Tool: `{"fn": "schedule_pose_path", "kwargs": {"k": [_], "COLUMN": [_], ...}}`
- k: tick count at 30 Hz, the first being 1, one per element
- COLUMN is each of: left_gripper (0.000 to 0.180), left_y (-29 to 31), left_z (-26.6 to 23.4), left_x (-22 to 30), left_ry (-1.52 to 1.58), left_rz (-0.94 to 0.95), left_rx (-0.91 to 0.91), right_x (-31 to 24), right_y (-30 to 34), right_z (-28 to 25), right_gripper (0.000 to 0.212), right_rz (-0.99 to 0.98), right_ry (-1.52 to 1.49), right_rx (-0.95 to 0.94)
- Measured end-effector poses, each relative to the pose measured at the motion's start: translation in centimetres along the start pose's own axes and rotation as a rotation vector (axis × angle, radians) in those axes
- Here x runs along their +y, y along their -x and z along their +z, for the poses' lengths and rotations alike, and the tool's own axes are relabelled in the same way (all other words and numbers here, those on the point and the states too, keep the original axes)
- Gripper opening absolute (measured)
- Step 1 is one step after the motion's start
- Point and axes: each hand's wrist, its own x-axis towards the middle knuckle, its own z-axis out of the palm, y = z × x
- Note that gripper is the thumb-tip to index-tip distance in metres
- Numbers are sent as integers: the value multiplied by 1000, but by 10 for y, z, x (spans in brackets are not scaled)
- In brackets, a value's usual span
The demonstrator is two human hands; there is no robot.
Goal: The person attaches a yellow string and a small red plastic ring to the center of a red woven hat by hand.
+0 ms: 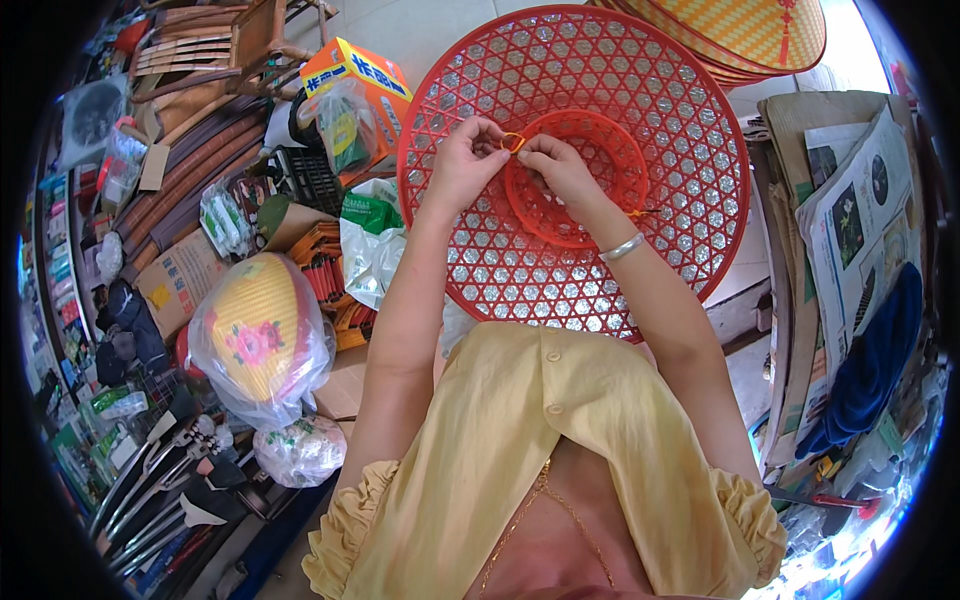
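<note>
A wide red openwork woven hat (480, 250) lies in front of me with its inside up, a red inner ring (630, 150) at its middle. Thin orange-yellow cord (513, 141) is looped at the ring's far left edge. My left hand (466, 165) pinches the cord between thumb and forefinger. From the other side, my right hand (562, 172) grips it too, its lower fingers curled and partly hidden. Another bit of orange cord (641, 212) shows at the ring's right side, just past my right wrist. Silvery hexagons show through the weave.
Stacked yellow woven hats (745, 35) stand at the far right. Cardboard sheets (785, 250) with newspapers (860, 215) and a dark blue cloth (872, 360) are on my right. At left are an orange box (358, 90), a plastic-wrapped yellow hat (262, 335) and a bamboo chair (250, 45).
</note>
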Motion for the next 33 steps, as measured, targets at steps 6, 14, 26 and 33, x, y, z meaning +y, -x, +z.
{"fn": "schedule_pose_path", "kwargs": {"k": [6,14,26,33], "left_gripper": [26,23,16,19], "left_y": [-1,-3,3,3], "left_z": [0,0,13,15], "left_x": [-5,-11,6,-2], "left_ry": [-43,45,-295,-528], "left_rz": [7,-16,169,491], "left_rx": [-57,-66,130,130], "right_x": [1,4,15,12], "right_y": [-1,0,-6,-24], "right_z": [2,6,2,-7], "right_gripper": [6,10,16,23], "right_rz": [1,-69,-324,-442], "right_ry": [0,73,422,371], "right_rx": [10,55,82,60]}}
